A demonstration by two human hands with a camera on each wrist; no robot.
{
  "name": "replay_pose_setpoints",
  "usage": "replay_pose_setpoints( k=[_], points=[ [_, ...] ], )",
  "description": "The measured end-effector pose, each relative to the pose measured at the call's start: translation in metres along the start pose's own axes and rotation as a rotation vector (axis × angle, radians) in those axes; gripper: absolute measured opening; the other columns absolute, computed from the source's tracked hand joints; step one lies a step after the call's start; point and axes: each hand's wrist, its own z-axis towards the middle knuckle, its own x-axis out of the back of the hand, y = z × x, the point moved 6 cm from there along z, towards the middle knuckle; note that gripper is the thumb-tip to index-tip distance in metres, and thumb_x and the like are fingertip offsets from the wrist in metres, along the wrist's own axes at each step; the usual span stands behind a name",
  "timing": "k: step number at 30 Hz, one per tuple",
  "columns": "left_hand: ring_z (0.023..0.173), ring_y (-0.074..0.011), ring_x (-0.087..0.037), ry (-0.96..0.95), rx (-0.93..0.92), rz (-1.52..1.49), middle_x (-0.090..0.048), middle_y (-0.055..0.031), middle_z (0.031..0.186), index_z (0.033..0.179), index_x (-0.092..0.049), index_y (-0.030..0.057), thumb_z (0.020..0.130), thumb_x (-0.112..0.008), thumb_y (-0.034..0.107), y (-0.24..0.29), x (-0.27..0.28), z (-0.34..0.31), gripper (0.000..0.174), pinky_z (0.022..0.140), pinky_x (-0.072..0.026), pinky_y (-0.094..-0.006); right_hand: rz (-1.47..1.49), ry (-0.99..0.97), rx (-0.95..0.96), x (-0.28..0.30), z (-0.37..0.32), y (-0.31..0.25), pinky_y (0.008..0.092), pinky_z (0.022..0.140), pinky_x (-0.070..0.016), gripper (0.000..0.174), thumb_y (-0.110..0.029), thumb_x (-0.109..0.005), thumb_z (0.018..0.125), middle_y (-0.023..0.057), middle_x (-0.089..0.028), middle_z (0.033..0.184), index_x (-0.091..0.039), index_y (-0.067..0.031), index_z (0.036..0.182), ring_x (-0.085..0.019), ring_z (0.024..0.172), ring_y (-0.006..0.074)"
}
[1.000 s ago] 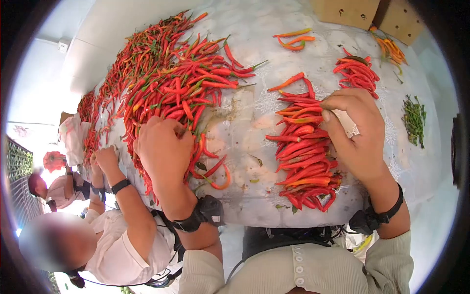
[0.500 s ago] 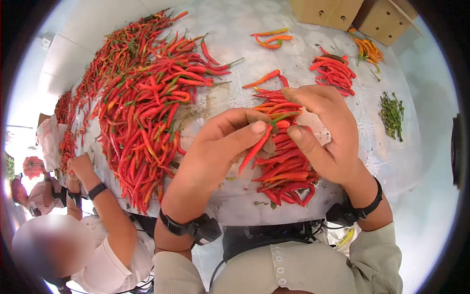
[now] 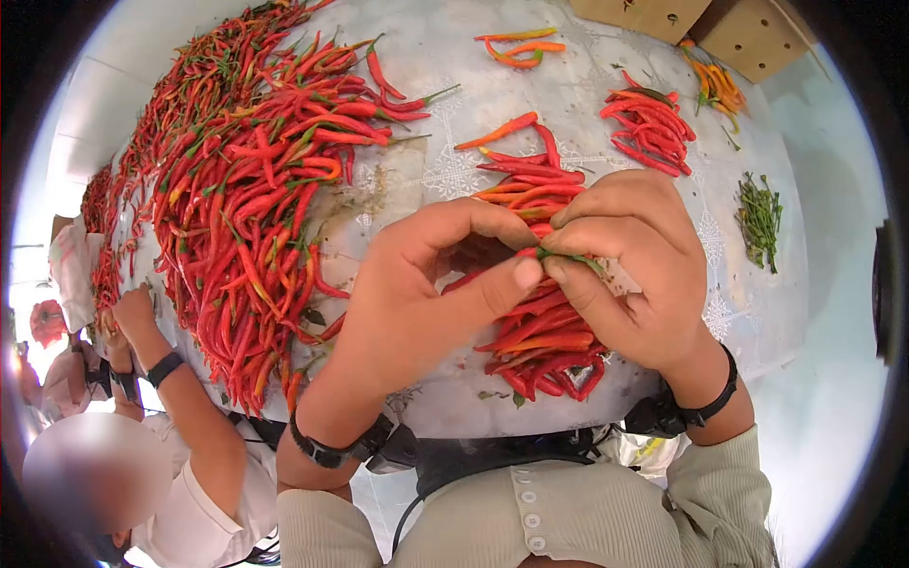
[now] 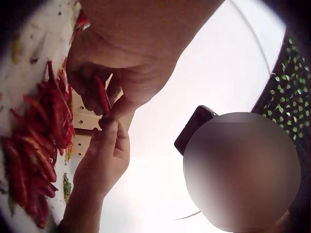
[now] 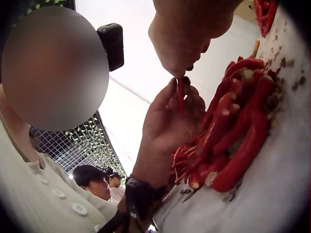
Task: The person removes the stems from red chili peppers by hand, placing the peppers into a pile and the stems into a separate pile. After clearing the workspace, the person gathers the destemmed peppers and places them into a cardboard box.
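Between thumb and fingers, my left hand [image 3: 407, 293] grips a red chili pepper [image 4: 103, 96], seen beneath the palm in the left wrist view. My right hand [image 3: 644, 270] pinches the green stem [image 3: 585, 262] of that chili, with both hands' fingertips meeting at the stem end. In the head view most of the chili is hidden by the left hand. Directly below the hands lies a stacked row of red chilies [image 3: 544, 341]; the right wrist view shows cut-looking pale ends without stems on several of them.
A large heap of stemmed red chilies [image 3: 256, 208] spreads over the left. Further right lie a small red pile [image 3: 649, 128], orange chilies [image 3: 715, 85] and loose green stems [image 3: 758, 218]. Cardboard boxes [image 3: 653, 14] stand at the back. Another person [image 3: 180, 379] works at the left.
My left hand has come from the big heap to the middle with a chili. The right hand has left the row and now pinches the chili's stem.
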Motion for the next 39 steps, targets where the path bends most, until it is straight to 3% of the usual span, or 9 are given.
replay_pose_setpoints(
  k=[9,15,18,24,27,33,36,39],
  points=[
    [0.074,-0.0136,-0.057,-0.051,-0.232,0.359,-0.063,-0.0068,0.082,0.091,-0.067,-0.0005,0.080,-0.074,0.008,0.015,0.003,-0.001,0.015,0.070,-0.0460,-0.0268,0.200,-0.119,-0.104,-0.003,0.001,0.002,0.0354,0.077,-0.0443,0.012,-0.008,-0.070,0.079,0.0099,-0.061,0.089,-0.063,-0.0031,0.088,-0.055,0.084,0.0249],
    [0.075,-0.0122,-0.056,-0.100,-0.194,0.289,-0.063,-0.0065,0.082,0.092,-0.067,-0.0015,0.080,-0.073,0.008,0.008,0.003,0.002,0.017,0.070,-0.0452,-0.0264,0.352,-0.171,-0.207,-0.006,-0.001,0.010,0.0335,0.076,-0.0430,0.010,-0.011,-0.066,0.084,0.0083,-0.059,0.088,-0.061,-0.0024,0.087,-0.054,0.083,0.0227],
    [0.076,-0.0113,-0.056,-0.110,-0.186,0.252,-0.063,-0.0061,0.084,0.094,-0.067,-0.0018,0.081,-0.073,0.008,0.007,0.001,0.003,0.017,0.070,-0.0449,-0.0264,0.421,-0.147,-0.280,-0.007,-0.004,0.014,0.0362,0.077,-0.0434,0.008,-0.009,-0.066,0.082,0.0086,-0.061,0.085,-0.061,-0.0048,0.086,-0.055,0.082,0.0252],
    [0.083,-0.0104,-0.059,-0.123,-0.120,0.160,-0.065,-0.0058,0.091,0.098,-0.067,-0.0033,0.083,-0.071,0.006,0.004,-0.002,0.000,0.018,0.076,-0.0467,-0.0262,0.550,-0.170,-0.301,-0.009,-0.007,0.017,0.0332,0.074,-0.0449,0.011,-0.011,-0.066,0.083,0.0097,-0.060,0.084,-0.060,-0.0020,0.087,-0.056,0.080,0.0237],
    [0.087,-0.0105,-0.060,-0.149,-0.044,0.144,-0.066,-0.0062,0.094,0.100,-0.066,-0.0040,0.084,-0.071,0.005,0.003,-0.002,-0.001,0.019,0.080,-0.0477,-0.0264,0.577,-0.190,-0.308,-0.009,-0.008,0.019,0.0316,0.073,-0.0459,0.012,-0.012,-0.065,0.085,0.0091,-0.061,0.085,-0.061,-0.0009,0.090,-0.058,0.080,0.0202],
    [0.089,-0.0120,-0.061,-0.194,-0.012,-0.081,-0.066,-0.0064,0.098,0.105,-0.065,-0.0031,0.086,-0.069,0.004,-0.002,-0.005,-0.004,0.020,0.081,-0.0501,-0.0276,0.950,-0.229,-0.522,-0.018,-0.016,0.025,0.0271,0.077,-0.0441,0.013,-0.011,-0.062,0.090,0.0043,-0.057,0.094,-0.060,0.0014,0.093,-0.053,0.087,0.0111],
    [0.088,-0.0135,-0.062,-0.208,-0.051,-0.203,-0.066,-0.0068,0.099,0.107,-0.063,-0.0018,0.089,-0.066,0.007,-0.004,-0.003,-0.003,0.020,0.080,-0.0516,-0.0294,0.816,-0.148,-0.516,-0.003,-0.012,0.031,0.0263,0.077,-0.0452,0.012,-0.011,-0.062,0.091,0.0022,-0.058,0.094,-0.062,0.0000,0.096,-0.053,0.086,0.0094],
    [0.087,-0.0155,-0.063,-0.167,-0.043,-0.296,-0.065,-0.0068,0.098,0.111,-0.060,0.0004,0.092,-0.064,0.012,-0.004,0.000,-0.001,0.022,0.076,-0.0527,-0.0308,0.283,0.142,-0.530,0.038,-0.014,0.064,0.0268,0.076,-0.0466,0.012,-0.010,-0.062,0.091,0.0030,-0.063,0.093,-0.063,-0.0014,0.099,-0.057,0.085,0.0106]
  ],
)
